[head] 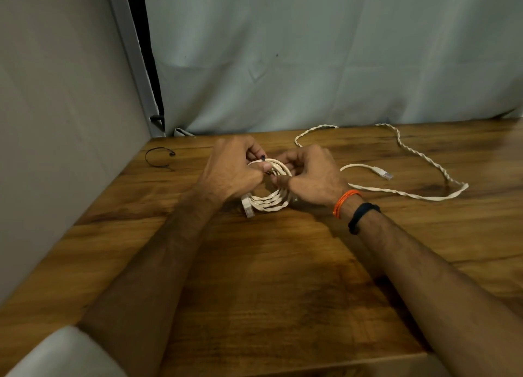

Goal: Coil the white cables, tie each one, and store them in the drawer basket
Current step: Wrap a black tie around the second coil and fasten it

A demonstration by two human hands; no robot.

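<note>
Wood worktop (283, 277), both forearms reaching in. Left hand (229, 173) and right hand (311, 178) both grip the coiled cable (268, 201), fingers pinching a dark tie (263, 158) at its top. Step looks like tying coil one. Next: cinch the tie, then the second cable (418, 161), loose just beyond to the right. Spare tie (158, 157) far left. Drawer basket not in view.

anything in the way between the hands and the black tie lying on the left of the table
Nothing visible blocks it. The spare black tie lies alone on bare wooden table left of the left hand. But both that hand and the right hand are occupied gripping the coiled cable.
</note>
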